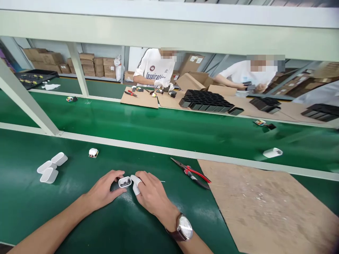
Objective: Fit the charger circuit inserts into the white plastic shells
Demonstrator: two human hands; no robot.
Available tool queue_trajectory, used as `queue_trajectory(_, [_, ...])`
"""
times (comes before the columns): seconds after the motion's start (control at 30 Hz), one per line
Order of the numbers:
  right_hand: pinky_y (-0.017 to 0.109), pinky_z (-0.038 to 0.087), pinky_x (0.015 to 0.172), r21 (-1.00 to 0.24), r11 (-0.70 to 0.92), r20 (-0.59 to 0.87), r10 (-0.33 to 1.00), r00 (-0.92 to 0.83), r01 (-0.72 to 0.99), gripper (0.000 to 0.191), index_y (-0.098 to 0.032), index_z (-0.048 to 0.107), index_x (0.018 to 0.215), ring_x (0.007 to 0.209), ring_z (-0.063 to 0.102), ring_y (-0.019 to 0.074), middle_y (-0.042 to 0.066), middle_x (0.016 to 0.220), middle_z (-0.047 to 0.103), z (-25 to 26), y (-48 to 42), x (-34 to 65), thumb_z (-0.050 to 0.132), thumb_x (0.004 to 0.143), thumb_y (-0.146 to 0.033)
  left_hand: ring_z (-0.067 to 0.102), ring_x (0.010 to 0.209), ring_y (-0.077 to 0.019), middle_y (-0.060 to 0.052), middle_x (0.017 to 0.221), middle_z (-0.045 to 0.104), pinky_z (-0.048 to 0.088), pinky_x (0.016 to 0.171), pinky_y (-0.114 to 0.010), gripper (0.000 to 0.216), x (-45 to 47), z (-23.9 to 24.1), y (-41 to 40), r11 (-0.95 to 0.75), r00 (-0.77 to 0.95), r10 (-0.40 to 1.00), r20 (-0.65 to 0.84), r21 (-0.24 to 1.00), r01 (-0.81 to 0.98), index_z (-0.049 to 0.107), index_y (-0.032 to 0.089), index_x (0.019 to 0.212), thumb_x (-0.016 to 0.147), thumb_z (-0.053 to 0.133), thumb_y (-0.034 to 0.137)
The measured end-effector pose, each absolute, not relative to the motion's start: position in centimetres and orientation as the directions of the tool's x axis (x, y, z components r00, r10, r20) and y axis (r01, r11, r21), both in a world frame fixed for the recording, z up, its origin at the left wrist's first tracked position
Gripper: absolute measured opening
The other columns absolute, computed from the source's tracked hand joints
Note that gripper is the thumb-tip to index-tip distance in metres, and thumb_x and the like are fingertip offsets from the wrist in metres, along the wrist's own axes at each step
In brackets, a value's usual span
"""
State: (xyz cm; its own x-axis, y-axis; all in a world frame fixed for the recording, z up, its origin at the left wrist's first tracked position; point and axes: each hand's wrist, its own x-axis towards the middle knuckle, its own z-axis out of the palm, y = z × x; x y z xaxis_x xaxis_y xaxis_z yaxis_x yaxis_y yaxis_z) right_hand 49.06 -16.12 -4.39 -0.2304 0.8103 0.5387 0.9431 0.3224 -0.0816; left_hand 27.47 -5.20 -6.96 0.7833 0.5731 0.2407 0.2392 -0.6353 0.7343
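A small white oval plastic casing [125, 182] stands between my hands, its open top facing up and dark electronic parts showing inside. My left hand [106, 188] curves round its left side, thumb in front and fingers behind. From the right, my right hand [150, 190] closes on the casing's edge with thumb and finger in white finger cots; its other fingers are curled under. Further left are several empty white casings [49, 175]. A small circuit board with a white top [93, 152] lies behind my left hand. Long-nose pliers with red and black handles [192, 172] rest to the right.
A worn brown board [267, 201] covers the right of the green bench. Beyond a pale rail runs a green belt [148, 123] carrying a white casing [272, 152] and circuit boards. Two co-workers handle parts across it, beside stacked black casings [206, 101]. A frame post [31, 102] slants at left.
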Motion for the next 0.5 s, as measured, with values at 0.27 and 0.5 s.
queue_trajectory(0.27, [0.037, 0.042, 0.067, -0.047, 0.333, 0.493, 0.828, -0.268, 0.942, 0.023, -0.021, 0.056, 0.079, 0.081, 0.055, 0.0221, 0.01, 0.102, 0.064, -4.0, -16.2, 48.5, 0.052, 0.081, 0.002, 0.072, 0.103, -0.0219, -0.003, 0.114, 0.071, 0.062, 0.091, -0.038, 0.052, 27.4, -7.1, -5.2, -0.654, 0.787, 0.549, 0.281, 0.731, 0.195, 0.047, 0.032, 0.145, 0.098, 0.07, 0.029])
queue_trajectory(0.5, [0.038, 0.043, 0.073, -0.033, 0.343, 0.491, 0.824, -0.284, 0.939, 0.023, -0.02, 0.059, 0.08, 0.086, 0.056, 0.023, 0.011, 0.105, 0.064, -3.6, -16.4, 47.7, 0.05, 0.088, 0.0, 0.071, 0.112, -0.0239, -0.005, 0.122, 0.072, 0.061, 0.097, -0.043, 0.055, 27.4, -7.3, -5.0, -0.658, 0.813, 0.52, 0.263, 0.73, 0.185, 0.04, 0.033, 0.15, 0.101, 0.066, 0.031])
